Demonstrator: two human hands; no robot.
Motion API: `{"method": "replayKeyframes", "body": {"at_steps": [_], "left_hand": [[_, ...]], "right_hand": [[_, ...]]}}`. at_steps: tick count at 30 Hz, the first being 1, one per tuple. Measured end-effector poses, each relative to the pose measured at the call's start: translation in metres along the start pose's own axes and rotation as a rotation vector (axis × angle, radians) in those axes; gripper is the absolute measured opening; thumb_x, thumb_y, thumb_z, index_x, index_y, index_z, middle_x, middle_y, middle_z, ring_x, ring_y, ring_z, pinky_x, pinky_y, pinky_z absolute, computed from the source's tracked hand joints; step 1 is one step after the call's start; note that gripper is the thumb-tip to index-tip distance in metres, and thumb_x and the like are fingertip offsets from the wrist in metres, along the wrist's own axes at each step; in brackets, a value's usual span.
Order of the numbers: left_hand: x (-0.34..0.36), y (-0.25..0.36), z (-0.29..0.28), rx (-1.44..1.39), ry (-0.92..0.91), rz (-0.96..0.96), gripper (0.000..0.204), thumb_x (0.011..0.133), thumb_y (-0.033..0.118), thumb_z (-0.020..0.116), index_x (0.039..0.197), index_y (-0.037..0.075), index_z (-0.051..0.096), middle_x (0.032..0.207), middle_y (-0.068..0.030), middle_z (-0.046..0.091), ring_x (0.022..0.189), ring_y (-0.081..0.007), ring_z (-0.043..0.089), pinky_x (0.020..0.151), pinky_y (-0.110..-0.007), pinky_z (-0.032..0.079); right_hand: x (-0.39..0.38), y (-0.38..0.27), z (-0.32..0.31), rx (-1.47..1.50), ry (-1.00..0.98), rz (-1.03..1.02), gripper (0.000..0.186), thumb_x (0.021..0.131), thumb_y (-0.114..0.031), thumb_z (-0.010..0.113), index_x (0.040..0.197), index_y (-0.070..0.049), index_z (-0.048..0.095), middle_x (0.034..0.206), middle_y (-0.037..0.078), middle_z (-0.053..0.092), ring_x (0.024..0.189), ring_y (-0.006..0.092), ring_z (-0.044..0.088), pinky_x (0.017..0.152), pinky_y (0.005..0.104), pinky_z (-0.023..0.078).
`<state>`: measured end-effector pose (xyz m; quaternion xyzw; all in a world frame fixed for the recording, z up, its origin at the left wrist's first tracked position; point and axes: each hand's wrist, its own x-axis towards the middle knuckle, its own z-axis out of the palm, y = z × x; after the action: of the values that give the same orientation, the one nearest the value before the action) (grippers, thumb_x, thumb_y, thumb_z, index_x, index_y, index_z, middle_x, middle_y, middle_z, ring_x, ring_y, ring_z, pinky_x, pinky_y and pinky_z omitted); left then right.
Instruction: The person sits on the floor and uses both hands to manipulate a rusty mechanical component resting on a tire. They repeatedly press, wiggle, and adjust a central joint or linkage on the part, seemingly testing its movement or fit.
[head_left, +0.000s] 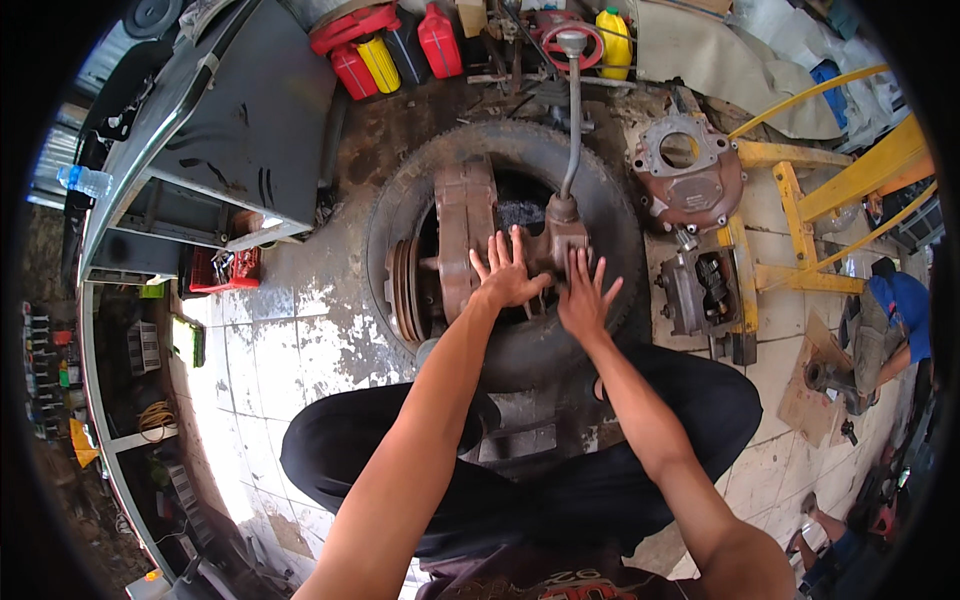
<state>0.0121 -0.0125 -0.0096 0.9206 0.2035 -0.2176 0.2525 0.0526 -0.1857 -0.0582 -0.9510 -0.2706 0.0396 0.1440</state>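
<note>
A brown metal gearbox point(462, 225) rests in the middle of a black tyre point(400, 185) lying flat on the floor. From its right part rises a long grey gear lever point(574, 130) with a round knob. At the gearbox's left end sits a grooved pulley-like wheel point(405, 290). My left hand point(507, 280) is spread over the middle of the casing, palm down, holding nothing. Beside it my right hand point(586, 300), slightly blurred, has its fingers apart at the base of the lever. Whether either palm presses on the metal I cannot tell.
To the right are a round bell housing point(690, 170), an opened metal case point(700, 290) and a yellow steel frame point(800, 205). A grey metal cabinet point(250, 100) stands at left, near a red crate point(225, 268). Bottles point(440, 42) line the back. Another person point(900, 310) works at far right.
</note>
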Motion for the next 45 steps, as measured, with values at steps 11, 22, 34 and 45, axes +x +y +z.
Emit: {"method": "replayKeyframes", "body": {"at_steps": [11,22,34,45], "left_hand": [[0.001,0.005,-0.003,0.034,-0.028,-0.042,0.114,0.081,0.067,0.050,0.152,0.007,-0.016,0.158,-0.0287,-0.003,0.148,-0.0419,-0.007,0.106,-0.071,-0.011],[0.003,0.009,0.001,0.057,-0.035,-0.039,0.117,0.080,0.068,0.051,0.152,0.006,-0.017,0.159,-0.0280,-0.003,0.148,-0.0411,-0.008,0.106,-0.072,-0.010],[0.005,0.007,0.001,0.037,-0.018,-0.046,0.119,0.077,0.071,0.053,0.153,0.006,-0.013,0.159,-0.0268,-0.003,0.148,-0.0401,-0.007,0.109,-0.068,-0.010],[0.002,0.008,-0.002,0.050,-0.020,-0.055,0.121,0.077,0.073,0.053,0.153,0.006,-0.014,0.160,-0.0253,-0.003,0.148,-0.0397,-0.007,0.109,-0.068,-0.009]], "right_hand": [[-0.021,-0.009,0.003,-0.132,-0.048,-0.079,0.079,0.085,-0.024,0.061,0.154,-0.017,0.024,0.160,0.000,0.022,0.148,0.0346,0.013,0.110,0.0710,0.007],[-0.024,0.003,0.003,-0.045,0.002,-0.183,0.077,0.083,-0.019,0.062,0.152,-0.019,0.029,0.156,-0.003,0.030,0.147,0.0302,0.020,0.110,0.0709,0.007],[-0.023,0.014,-0.001,-0.075,0.040,-0.222,0.073,0.083,-0.018,0.063,0.150,-0.018,0.035,0.154,-0.003,0.035,0.145,0.0269,0.026,0.111,0.0685,0.009],[-0.013,0.026,-0.009,-0.083,0.091,-0.267,0.073,0.082,-0.014,0.061,0.150,-0.019,0.036,0.153,-0.002,0.037,0.145,0.0279,0.026,0.111,0.0687,0.008]]}}
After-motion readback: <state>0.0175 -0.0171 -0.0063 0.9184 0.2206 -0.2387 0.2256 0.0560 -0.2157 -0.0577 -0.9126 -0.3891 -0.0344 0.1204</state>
